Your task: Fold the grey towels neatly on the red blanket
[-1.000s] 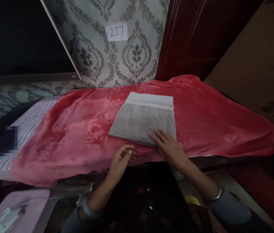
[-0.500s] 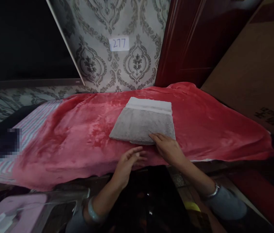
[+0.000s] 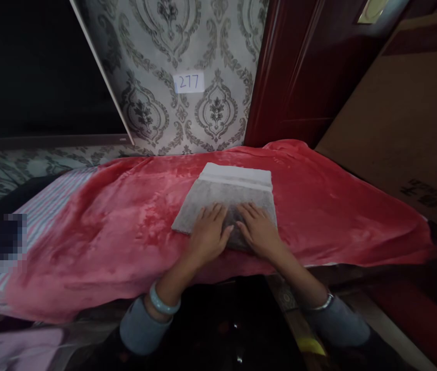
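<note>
A folded grey towel (image 3: pixel 234 191) with a pale band along its far edge lies on a red plush blanket (image 3: pixel 125 221). Both my hands rest palm down on its near half. My left hand (image 3: pixel 208 231) lies flat with the fingers stretched forward, its thumb pointing inward. Beside it, my right hand (image 3: pixel 259 229) presses on the near right part, fingers extended and thumb toward the left one. A narrow strip of towel shows between them. The part of the towel under the palms is hidden.
A striped cloth (image 3: pixel 56 196) shows at the blanket's left end. At the back left hangs a dark screen (image 3: pixel 40 72). A large cardboard box (image 3: pixel 404 118) leans at the right, near a dark red door (image 3: pixel 303 67). A pink stool (image 3: pixel 21 345) stands at lower left.
My left hand has moved from in front of the towel up onto it and flattened. My right hand has spread its fingers on the towel. The view has tilted slightly upward.
</note>
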{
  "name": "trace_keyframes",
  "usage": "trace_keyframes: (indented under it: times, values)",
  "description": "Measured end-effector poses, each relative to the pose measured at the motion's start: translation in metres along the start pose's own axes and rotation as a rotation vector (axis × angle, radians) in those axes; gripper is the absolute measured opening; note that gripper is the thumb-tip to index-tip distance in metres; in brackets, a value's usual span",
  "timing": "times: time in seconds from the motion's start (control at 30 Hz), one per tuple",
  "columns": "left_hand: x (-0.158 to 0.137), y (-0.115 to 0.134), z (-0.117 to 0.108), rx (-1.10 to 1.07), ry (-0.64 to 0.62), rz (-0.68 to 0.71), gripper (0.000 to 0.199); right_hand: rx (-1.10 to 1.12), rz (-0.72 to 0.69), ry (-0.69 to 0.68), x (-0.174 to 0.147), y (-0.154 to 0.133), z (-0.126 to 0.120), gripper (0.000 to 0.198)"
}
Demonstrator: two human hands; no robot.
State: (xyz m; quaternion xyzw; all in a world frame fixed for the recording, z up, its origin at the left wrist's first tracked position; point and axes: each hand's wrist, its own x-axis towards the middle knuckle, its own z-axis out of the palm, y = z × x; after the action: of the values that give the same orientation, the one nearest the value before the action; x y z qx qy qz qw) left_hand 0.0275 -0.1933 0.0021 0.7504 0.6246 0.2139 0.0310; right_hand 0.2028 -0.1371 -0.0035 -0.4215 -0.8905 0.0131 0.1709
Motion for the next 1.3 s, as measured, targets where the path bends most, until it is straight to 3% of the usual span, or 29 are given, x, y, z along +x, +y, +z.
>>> trace_keyframes:
  times: [0.17,0.57,0.9,1.03,1.13,1.3]
  values:
    - [0.007,-0.01,0.021,0.152,-0.14,-0.045,0.065,-0.096,0.055,-0.119,0.005,-0.001,0.029,0.056]
    - [-0.001,-0.018,0.03,0.259,-0.031,-0.051,0.053,-0.013,0.08,-0.106,0.003,0.0,0.031,0.057]
    - [-0.022,-0.045,0.018,0.395,0.056,-0.22,0.051,0.037,0.082,-0.153,0.002,0.001,0.026,0.057]
    - [-0.027,-0.054,0.017,0.419,0.086,-0.249,0.051,0.101,0.045,-0.226,0.021,0.014,0.009,0.06]
    - [-0.028,-0.053,0.017,0.43,0.069,-0.285,0.052,0.081,0.065,-0.194,0.047,0.025,-0.002,0.062]
    - [-0.031,-0.054,0.009,0.405,0.041,-0.315,0.054,0.014,0.044,-0.206,0.074,0.035,0.014,0.067]
